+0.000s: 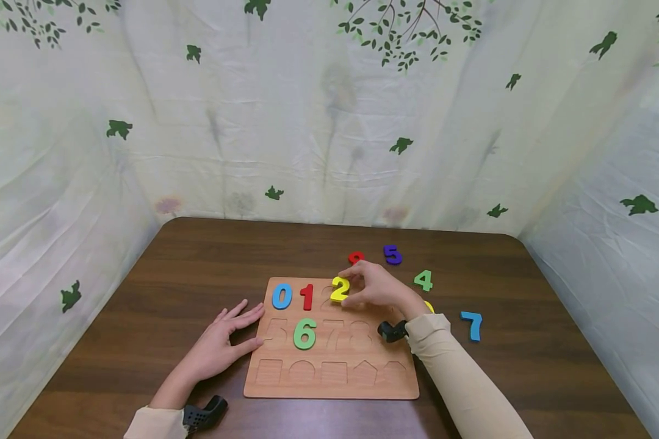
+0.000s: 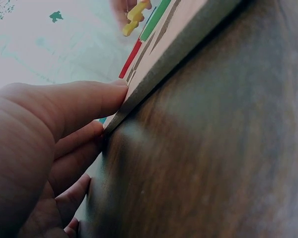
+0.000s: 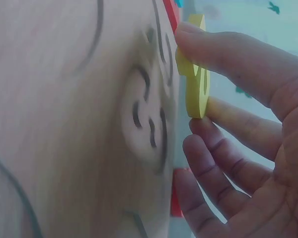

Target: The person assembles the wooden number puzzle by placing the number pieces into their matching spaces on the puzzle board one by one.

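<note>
My right hand pinches a yellow number 2 between thumb and fingers, above the top row of a wooden number board. The right wrist view shows the yellow 2 raised off the board, beside a carved recess. My left hand, fingers extended, rests against the board's left edge; its thumb touches the rim in the left wrist view. A blue 0, a red 1 and a green 6 lie on the board.
Behind the board lie a purple 5 and a red numeral, partly hidden by the right hand. To the right are a green 4, a blue 7 and a mostly covered yellow piece. A leaf-printed curtain surrounds the table.
</note>
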Demonstrator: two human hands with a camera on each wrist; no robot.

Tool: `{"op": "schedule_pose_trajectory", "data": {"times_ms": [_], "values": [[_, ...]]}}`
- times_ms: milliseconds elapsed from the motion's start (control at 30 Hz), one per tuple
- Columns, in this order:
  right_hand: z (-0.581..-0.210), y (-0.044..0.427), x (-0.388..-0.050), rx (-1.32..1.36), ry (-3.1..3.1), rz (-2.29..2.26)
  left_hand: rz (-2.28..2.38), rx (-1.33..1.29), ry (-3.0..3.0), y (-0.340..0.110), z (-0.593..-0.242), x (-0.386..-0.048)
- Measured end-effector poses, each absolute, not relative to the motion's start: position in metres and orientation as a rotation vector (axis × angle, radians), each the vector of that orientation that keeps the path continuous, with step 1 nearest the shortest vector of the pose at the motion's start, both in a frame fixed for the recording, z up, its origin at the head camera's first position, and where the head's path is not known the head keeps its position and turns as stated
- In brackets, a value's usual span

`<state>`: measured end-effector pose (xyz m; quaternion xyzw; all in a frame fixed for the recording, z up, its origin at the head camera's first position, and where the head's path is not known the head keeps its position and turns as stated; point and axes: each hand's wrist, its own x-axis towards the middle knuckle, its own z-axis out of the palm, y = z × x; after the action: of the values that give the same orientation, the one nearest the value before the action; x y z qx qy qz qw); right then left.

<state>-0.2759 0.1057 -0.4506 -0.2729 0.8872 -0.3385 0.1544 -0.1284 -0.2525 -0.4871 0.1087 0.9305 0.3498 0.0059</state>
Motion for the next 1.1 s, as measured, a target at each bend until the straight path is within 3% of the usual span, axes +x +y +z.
{"op": "schedule_pose_trajectory", "data": {"times_ms": [1100], "values": [[-0.455,0.077,-0.265,-0.852,2.571,-0.87,1.092,0.335,2.904,-0.254,-0.487,-0.13]]}}
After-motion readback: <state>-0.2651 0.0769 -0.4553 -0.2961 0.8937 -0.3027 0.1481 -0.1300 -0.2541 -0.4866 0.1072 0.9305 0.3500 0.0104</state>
